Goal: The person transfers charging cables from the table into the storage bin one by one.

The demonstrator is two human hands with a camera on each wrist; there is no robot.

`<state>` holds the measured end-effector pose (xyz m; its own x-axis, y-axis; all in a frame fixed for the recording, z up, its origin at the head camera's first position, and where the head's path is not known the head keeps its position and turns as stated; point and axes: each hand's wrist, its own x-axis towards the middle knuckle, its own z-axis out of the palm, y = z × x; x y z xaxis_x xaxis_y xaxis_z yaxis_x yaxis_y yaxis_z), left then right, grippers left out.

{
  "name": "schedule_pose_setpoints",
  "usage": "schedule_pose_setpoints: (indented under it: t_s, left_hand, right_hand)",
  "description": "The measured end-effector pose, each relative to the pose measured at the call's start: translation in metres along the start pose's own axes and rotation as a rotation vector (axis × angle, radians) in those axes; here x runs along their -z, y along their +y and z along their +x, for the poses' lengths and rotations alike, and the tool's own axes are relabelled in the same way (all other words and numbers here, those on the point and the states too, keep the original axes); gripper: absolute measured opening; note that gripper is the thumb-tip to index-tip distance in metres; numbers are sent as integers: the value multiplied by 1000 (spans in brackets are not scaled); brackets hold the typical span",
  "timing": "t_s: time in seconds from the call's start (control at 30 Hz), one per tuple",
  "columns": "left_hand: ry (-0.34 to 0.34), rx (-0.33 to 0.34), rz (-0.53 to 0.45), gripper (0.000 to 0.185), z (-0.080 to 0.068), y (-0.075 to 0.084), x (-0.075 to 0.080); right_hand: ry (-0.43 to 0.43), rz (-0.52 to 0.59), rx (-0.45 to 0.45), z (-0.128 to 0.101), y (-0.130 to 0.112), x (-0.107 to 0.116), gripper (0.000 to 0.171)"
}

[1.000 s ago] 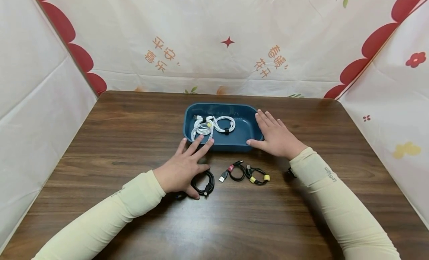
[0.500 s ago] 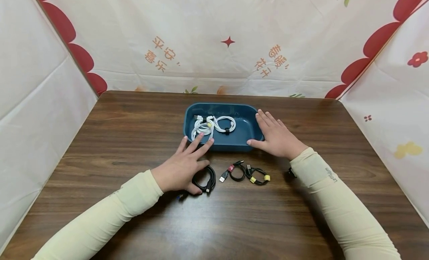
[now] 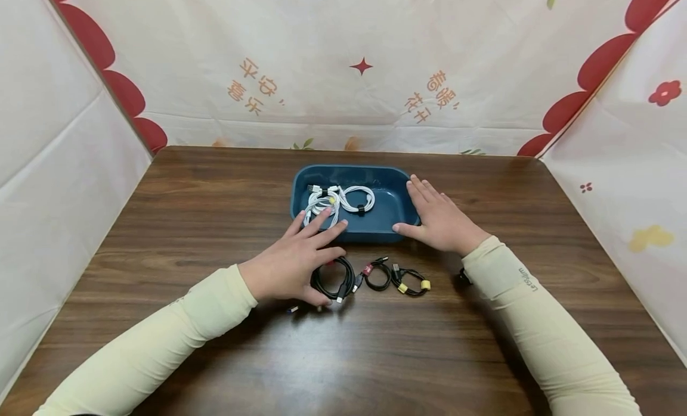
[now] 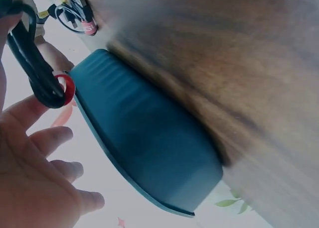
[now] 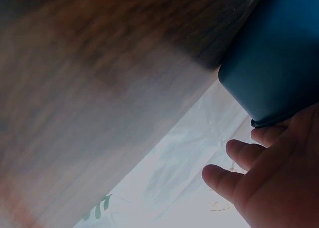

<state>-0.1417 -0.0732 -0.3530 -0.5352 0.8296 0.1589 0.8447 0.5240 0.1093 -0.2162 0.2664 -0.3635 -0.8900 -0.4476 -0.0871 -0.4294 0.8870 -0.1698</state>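
Frame centre: our left hand (image 3: 290, 267) pinches coiled black cable (image 3: 333, 278); red tie visible only from left wrist. Right hand (image 3: 440, 219) flat against smooth blue tray (image 3: 386, 228) on woodgrain counter (image 3: 214, 213).

black cable (image 3: 333, 278) part hidden by left hand (image 3: 290, 264); table (image 5: 75, 88) blurred
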Motion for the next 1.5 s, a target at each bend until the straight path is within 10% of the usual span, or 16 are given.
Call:
schedule_pose_setpoints:
  t_s: [0.77, 1.1, 1.5]
  left_hand:
    - [-33, -119, 14, 81, 41, -19, 45]
    - [-192, -171, 49, 84, 78, -31, 51]
    - [-230, -87, 33, 84, 126, -47, 56]
  right_hand:
    - [-22, -6, -19, 0, -5, 1, 102]
    - [-16, 2, -3, 0, -3, 4, 102]
    - [-7, 13, 9, 0, -1, 3, 100]
